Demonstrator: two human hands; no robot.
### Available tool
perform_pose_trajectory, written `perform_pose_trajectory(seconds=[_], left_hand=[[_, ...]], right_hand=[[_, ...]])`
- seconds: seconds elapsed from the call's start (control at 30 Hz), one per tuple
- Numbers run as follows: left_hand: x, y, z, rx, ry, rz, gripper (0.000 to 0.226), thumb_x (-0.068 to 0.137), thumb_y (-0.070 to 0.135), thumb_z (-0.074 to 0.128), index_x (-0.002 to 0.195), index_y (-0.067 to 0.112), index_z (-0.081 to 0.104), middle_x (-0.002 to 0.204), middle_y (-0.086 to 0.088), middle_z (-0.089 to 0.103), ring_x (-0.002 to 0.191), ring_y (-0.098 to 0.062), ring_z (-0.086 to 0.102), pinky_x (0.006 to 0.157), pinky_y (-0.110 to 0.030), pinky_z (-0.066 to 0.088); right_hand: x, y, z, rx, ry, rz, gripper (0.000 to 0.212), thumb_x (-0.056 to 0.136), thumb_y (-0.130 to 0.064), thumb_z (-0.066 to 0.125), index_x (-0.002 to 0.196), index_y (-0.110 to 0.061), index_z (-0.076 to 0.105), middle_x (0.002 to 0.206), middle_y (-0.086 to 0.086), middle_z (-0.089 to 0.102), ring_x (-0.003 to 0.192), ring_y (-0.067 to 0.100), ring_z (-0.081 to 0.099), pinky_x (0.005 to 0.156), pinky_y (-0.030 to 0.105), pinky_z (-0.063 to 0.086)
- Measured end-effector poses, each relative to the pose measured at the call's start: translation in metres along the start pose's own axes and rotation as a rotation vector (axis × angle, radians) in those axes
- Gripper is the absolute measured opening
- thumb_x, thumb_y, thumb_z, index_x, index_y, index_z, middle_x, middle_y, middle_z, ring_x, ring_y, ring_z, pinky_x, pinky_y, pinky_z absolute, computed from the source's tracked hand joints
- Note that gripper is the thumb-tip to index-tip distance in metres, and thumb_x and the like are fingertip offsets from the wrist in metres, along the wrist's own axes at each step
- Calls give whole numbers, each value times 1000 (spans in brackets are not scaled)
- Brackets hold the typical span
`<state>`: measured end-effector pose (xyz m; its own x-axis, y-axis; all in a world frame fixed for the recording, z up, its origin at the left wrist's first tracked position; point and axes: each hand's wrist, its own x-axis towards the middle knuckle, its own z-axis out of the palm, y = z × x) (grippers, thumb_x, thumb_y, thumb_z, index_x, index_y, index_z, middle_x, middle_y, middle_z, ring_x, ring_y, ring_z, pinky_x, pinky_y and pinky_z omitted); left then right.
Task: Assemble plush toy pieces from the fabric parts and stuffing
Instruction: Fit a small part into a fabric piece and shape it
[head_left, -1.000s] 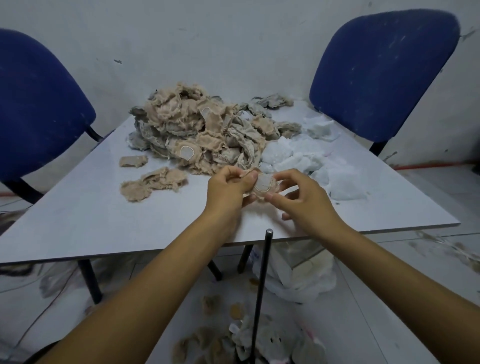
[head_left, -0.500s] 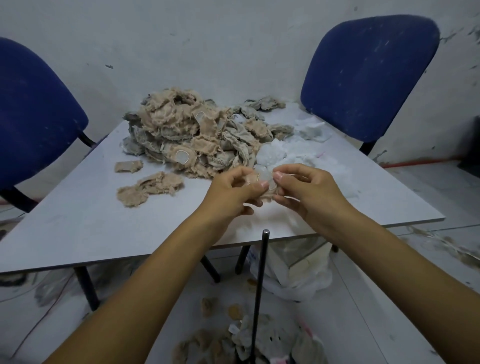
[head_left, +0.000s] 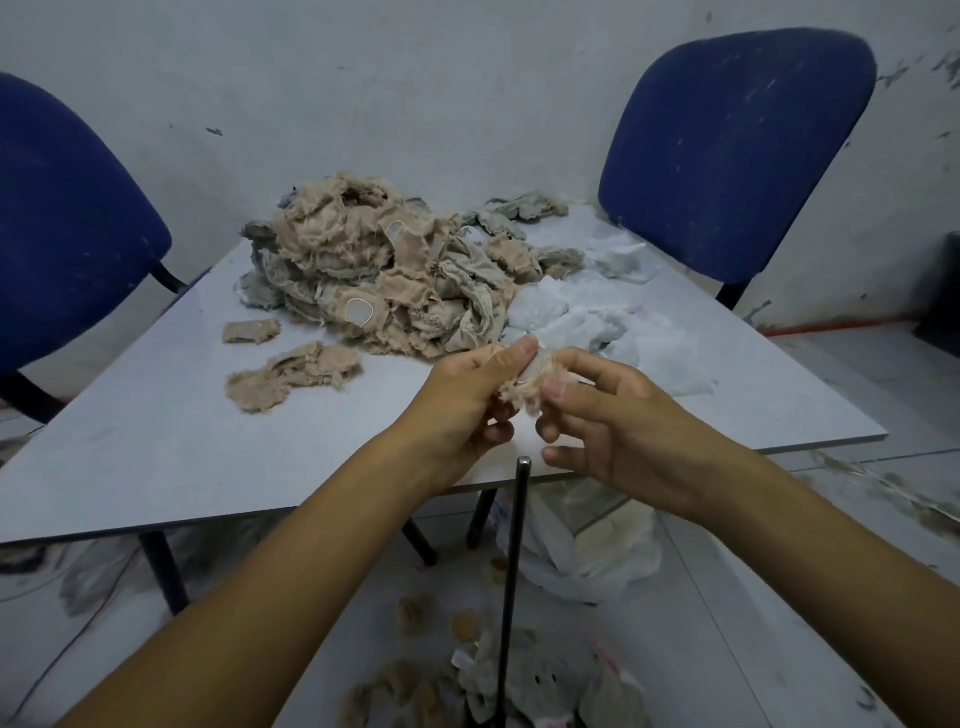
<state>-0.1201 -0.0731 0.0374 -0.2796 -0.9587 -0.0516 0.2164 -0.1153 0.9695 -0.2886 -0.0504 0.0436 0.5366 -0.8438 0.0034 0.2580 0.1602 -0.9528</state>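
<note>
Two hands meet over the near edge of the table (head_left: 156, 447) in the head view. The left hand (head_left: 462, 400) pinches a small tan fabric piece (head_left: 527, 387) between thumb and curled fingers, and the right hand (head_left: 618, 415) pinches the same piece from the other side with thumb and forefinger, its other fingers loosely bent below. The piece is held just above the tabletop, between the two hands; whether any filling is inside it cannot be told.

Behind the hands, a large heap of tan and grey fabric parts (head_left: 384, 270) lies toward the far side of the table. Just right of the heap, touching it, is a spread of white stuffing (head_left: 597, 322). Two loose tan scraps (head_left: 291, 371) lie apart to the heap's left.

Under the table a white plastic bag (head_left: 587, 551) sits on the floor, open at the top with pale material showing inside; what it is cannot be told. More tan and white pieces (head_left: 519, 680) lie on the floor at the bottom edge. A thin dark rod (head_left: 511, 582) stands upright in front of the table edge. Two blue chairs (head_left: 737, 145) flank the table against the wall.
</note>
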Motion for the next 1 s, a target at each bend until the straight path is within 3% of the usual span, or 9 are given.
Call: perform_pose_trajectory(seconds=[0.17,0.33,0.47,0.57,0.67,0.73,0.8,0.9,1.0], left_hand=[[7,-9,7,-15,108,-14,49,71,54,70,96,12,67,67,3,55,57,-9,42,45,-19,31],[10,-14,9,98,188,9,35,85,48,67,86,13,65,65,5,56,65,-11,47,56,-23,40],[7,-9,11,-136,92,-8,30,73,41,69,81,14,61,74,1,59,71,-11,52,64,-27,40],[5,-6,7,-207,4,43,9,76,20,62,74,13,56,72,-1,58,72,-12,54,67,-29,40],[3,-8,3,163,88,215,14,91,4,61,79,6,54,74,-7,61,69,-13,61,61,-28,49],[2,-12,-1,500,167,379,19,93,12,65,79,7,53,70,-9,61,65,-12,64,57,-31,52],[-1,-18,-1,660,213,497,25,94,19,65,76,11,51,63,-7,60,56,-10,62,54,-29,51],[-2,-26,-1,772,252,556,32,95,20,65,71,10,46,60,-10,57,51,-7,57,50,-15,42],[-1,-20,-2,462,166,363,27,94,14,64,74,13,46,77,-23,58,71,-23,65,58,-24,51]], right_hand=[[9,12,0,21,103,-77,24,80,-19,75,104,-20,71,88,2,61,65,11,54,63,28,53],[16,21,2,-36,204,-157,21,74,-32,79,88,-19,72,76,-3,62,60,9,50,57,23,49],[19,20,0,-86,277,-198,19,77,-34,74,82,-16,71,73,-1,60,61,10,49,57,24,49],[21,22,-3,-200,392,-193,23,81,-31,74,83,-9,69,76,10,54,62,11,50,58,24,50],[23,26,-5,-310,501,-207,23,87,-21,72,83,-1,62,74,11,56,66,10,59,61,23,54],[23,27,-3,-363,564,-251,26,87,-16,71,79,2,55,73,18,57,70,12,64,63,24,57],[23,29,-1,-389,609,-291,28,88,-12,69,74,1,49,77,25,58,72,15,67,63,25,59],[24,35,-1,-430,655,-326,36,88,-9,69,65,-9,40,67,18,51,64,20,61,58,27,57],[24,37,-1,-520,609,-390,37,91,-10,67,68,-18,39,65,1,47,62,24,59,55,28,56]])
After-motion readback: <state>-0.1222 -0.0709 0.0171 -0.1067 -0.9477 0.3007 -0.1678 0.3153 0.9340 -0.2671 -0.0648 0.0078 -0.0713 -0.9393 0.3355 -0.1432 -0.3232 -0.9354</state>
